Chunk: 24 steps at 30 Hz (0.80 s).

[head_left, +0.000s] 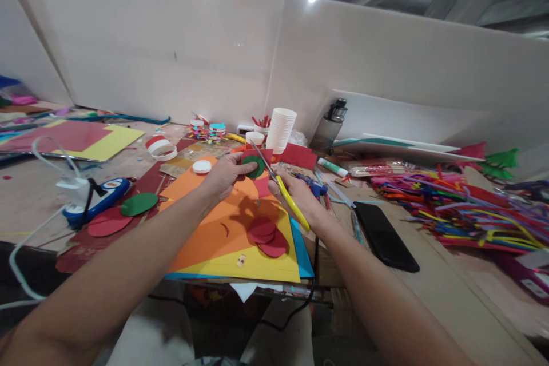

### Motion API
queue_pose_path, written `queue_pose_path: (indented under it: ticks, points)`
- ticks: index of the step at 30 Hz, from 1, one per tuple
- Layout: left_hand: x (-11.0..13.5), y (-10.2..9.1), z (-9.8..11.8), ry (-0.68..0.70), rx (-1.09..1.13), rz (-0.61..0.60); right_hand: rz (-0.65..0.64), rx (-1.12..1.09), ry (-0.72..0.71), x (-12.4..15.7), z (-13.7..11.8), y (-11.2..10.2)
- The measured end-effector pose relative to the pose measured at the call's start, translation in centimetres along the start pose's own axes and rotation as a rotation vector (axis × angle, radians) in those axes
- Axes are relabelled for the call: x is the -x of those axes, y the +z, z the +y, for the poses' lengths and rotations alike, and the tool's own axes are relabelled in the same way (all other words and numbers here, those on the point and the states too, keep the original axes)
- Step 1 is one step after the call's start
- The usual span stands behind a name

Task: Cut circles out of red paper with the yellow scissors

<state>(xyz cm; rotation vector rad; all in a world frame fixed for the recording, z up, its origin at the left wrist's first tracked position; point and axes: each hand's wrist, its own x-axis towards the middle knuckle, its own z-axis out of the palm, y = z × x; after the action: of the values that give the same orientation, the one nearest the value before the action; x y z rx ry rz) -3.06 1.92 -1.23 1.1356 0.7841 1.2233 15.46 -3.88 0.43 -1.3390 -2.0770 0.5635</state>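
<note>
The left hand [225, 174] is closed in a pinch on a small red paper piece [246, 155] with a green paper disc [255, 167] lying on it, thumb on top. Both are held just above the bench [429, 286], between the two hands. The right hand [298, 194] is wrapped through the loops of the yellow-handled metal scissors [283, 191]. Their blades slant up and away across the red piece, right beside the left fingertips.

The main risk, as I judge it, is a nick. The blades lie so close to the left thumb and forefinger that a slip of the thin paper could bring skin into the cut. The green disc looks held by the pinch alone, so it could slide and the cut could wander.

Beyond the right hand a stack of white paper cups [281, 128] stands in line with the blade tips and could be knocked by a forward push. To the right of that hand lies a black flat phone [384, 234], near enough for an elbow swing to shove it.

Under both wrists the large orange card sheet [214, 229] carries loose red paper discs [266, 234], and its stack reaches the near bench edge, so a dragging forearm could sweep them off. The freest room is above the sheets, between the forearms.
</note>
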Motion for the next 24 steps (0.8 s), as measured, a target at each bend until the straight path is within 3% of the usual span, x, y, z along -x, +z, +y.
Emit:
queue_pose_path:
  ticks: [24]
  points:
    - [-0.9, -1.8, -0.4, -0.020, -0.210, -0.151, -0.058, 0.072, -0.031, 0.1, 0.6, -0.1]
